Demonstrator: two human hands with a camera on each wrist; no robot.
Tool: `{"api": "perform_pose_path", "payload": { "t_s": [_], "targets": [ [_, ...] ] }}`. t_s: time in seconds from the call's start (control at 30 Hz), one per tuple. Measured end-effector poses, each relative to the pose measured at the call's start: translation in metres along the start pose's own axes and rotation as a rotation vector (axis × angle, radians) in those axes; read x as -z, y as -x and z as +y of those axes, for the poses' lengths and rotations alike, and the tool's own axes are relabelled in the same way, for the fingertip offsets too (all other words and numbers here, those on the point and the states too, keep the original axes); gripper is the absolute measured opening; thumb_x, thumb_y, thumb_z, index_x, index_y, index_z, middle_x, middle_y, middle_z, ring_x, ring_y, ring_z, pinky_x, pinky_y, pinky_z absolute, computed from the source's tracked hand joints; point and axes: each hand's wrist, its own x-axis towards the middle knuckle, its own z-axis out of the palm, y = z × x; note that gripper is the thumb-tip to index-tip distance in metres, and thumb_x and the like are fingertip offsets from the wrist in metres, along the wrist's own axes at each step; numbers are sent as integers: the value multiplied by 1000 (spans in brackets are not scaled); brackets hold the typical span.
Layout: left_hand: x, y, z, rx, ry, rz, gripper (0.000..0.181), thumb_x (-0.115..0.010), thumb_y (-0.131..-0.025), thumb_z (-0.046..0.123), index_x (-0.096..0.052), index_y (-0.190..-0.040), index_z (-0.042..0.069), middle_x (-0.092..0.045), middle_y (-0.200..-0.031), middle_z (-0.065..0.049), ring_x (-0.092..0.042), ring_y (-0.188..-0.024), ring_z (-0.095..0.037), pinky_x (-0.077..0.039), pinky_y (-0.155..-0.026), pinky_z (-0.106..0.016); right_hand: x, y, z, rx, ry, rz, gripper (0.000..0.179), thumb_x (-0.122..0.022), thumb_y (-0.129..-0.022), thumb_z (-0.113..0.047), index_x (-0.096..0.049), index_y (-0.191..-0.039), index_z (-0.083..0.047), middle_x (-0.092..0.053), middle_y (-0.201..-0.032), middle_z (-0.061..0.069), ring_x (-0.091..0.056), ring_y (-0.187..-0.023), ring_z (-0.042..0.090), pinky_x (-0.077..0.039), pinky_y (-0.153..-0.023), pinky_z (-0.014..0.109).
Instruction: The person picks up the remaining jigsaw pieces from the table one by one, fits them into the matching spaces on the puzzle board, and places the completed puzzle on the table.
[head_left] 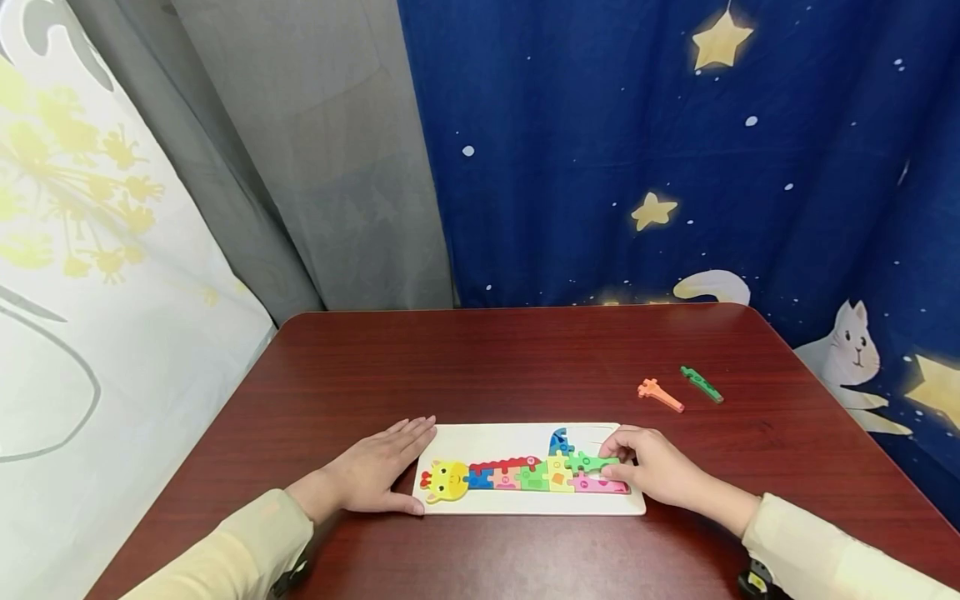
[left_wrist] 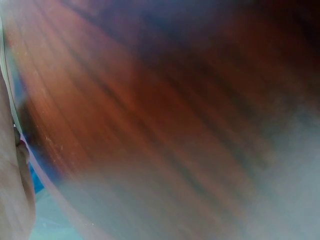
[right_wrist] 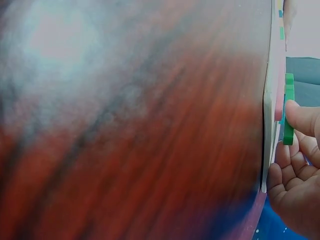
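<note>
A pale puzzle board [head_left: 517,503] lies near the table's front edge, bearing a giraffe made of coloured pieces, its yellow head piece [head_left: 447,481] at the left end. My right hand [head_left: 660,467] pinches a green puzzle piece [head_left: 591,462] between thumb and fingers over the board's right part, between the blue piece [head_left: 559,442] and the pink piece [head_left: 600,484]. The right wrist view shows that green piece [right_wrist: 289,112] edge-on, raised above the board. At the board's left end my left hand [head_left: 378,468] rests with fingers extended; only its edge [left_wrist: 15,190] shows in the left wrist view.
An orange puzzle piece [head_left: 662,395] and a dark green puzzle piece [head_left: 702,384] lie loose on the reddish-brown table [head_left: 465,367], beyond the board to the right. A blue starry curtain [head_left: 570,167] and a grey curtain [head_left: 322,150] hang behind the table.
</note>
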Motion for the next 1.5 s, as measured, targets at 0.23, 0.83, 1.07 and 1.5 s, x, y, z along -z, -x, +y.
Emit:
{"api": "perform_pose_path", "payload": {
  "t_s": [0.23, 0.83, 1.07, 1.5],
  "targets": [
    [1, 0, 0, -7, 1, 7, 106, -38, -84, 80, -21, -154, 3, -19, -160, -11, -19, -145, -23, -20, -116, -38, -1, 0, 0, -7, -12, -6, 13, -79, -81, -13, -68, -86, -16, -54, -77, -12, -50, -72, 8, -45, -62, 25],
    [-3, 0, -1, -6, -11, 21, 105, -38, -85, 80, -22, -154, 3, -20, -160, -11, -21, -145, -24, -23, -115, -39, 0, 0, 1, 6, -8, -17, 13, -79, -81, -13, -68, -86, -15, -55, -78, -12, -53, -73, 10, -47, -62, 26],
    [-2, 0, -1, 1, -11, 21, 105, -37, -84, 80, -22, -154, 4, -19, -160, -10, -20, -145, -23, -21, -116, -38, 1, 0, 2, 3, -11, -35, 13, -79, -81, -13, -68, -87, -15, -56, -78, -11, -53, -74, 10, -47, -63, 26],
    [-5, 0, -1, -9, -29, 49, 104, -38, -84, 80, -24, -154, 3, -22, -159, -11, -23, -144, -23, -25, -114, -39, 3, -2, 2, 27, -8, -61, 12, -79, -80, -11, -69, -86, -13, -57, -77, -12, -52, -72, 6, -47, -62, 24]
  ]
}}
